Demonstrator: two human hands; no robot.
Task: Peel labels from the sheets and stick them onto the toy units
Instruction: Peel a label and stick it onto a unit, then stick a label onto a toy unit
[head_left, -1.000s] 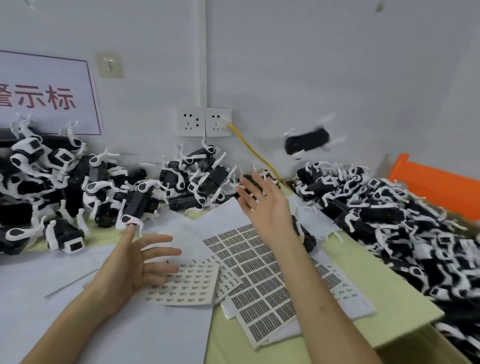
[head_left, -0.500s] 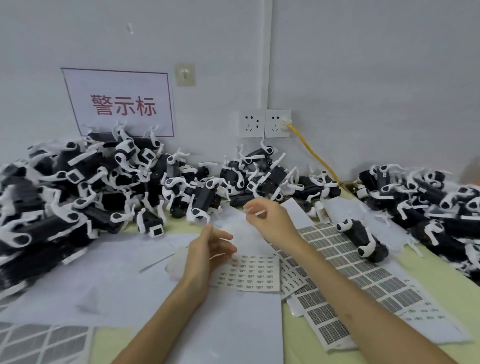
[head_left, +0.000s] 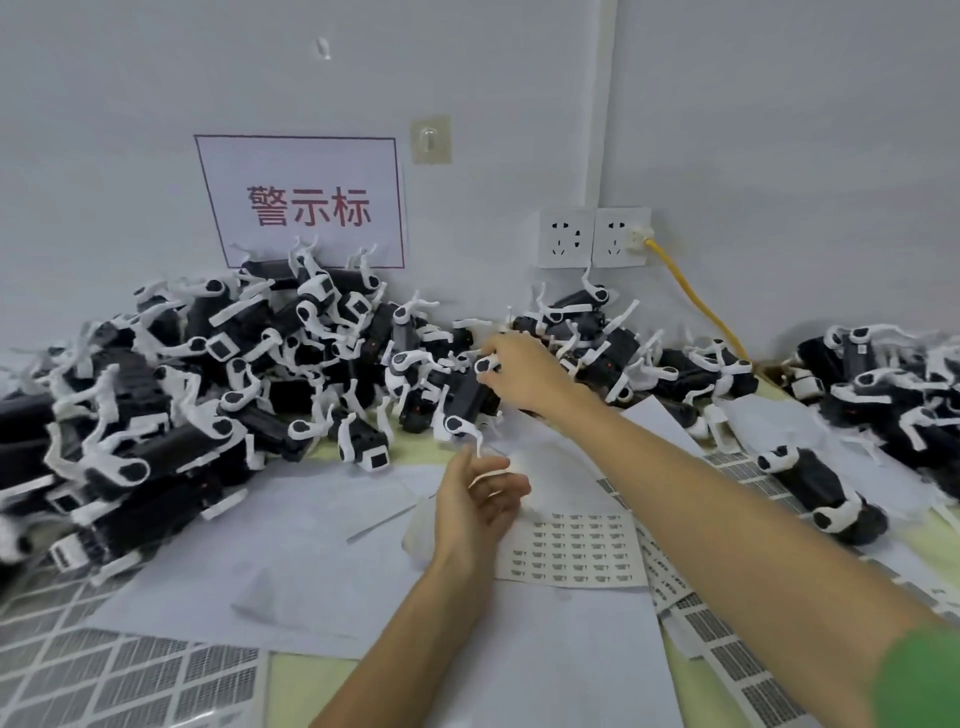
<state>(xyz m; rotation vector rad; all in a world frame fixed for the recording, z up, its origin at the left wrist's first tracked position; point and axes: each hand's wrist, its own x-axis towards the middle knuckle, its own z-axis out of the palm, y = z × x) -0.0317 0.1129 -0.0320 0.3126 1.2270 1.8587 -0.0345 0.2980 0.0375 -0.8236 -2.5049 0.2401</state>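
Black-and-white toy units lie heaped along the wall, with a big pile (head_left: 208, 374) at the left. My right hand (head_left: 524, 374) reaches over the paper and grips one toy unit (head_left: 462, 400) at the front of the middle heap, fingers curled on its white joint. My left hand (head_left: 478, 499) hovers with relaxed fingers and holds nothing, just left of the label sheet (head_left: 571, 545). That sheet lies flat on white paper and carries rows of small printed labels.
Used grid-pattern sheets lie at the right (head_left: 727, 623) and bottom left (head_left: 104, 675). A single toy (head_left: 821, 493) lies apart at the right, before another heap (head_left: 883, 389). On the wall are two sockets (head_left: 592, 236), a yellow cable (head_left: 696, 301) and a sign (head_left: 301, 202).
My right hand has gone from above the label sheet forward into the middle heap and closed on a toy unit. My left hand stayed by the sheet. The view swung left.
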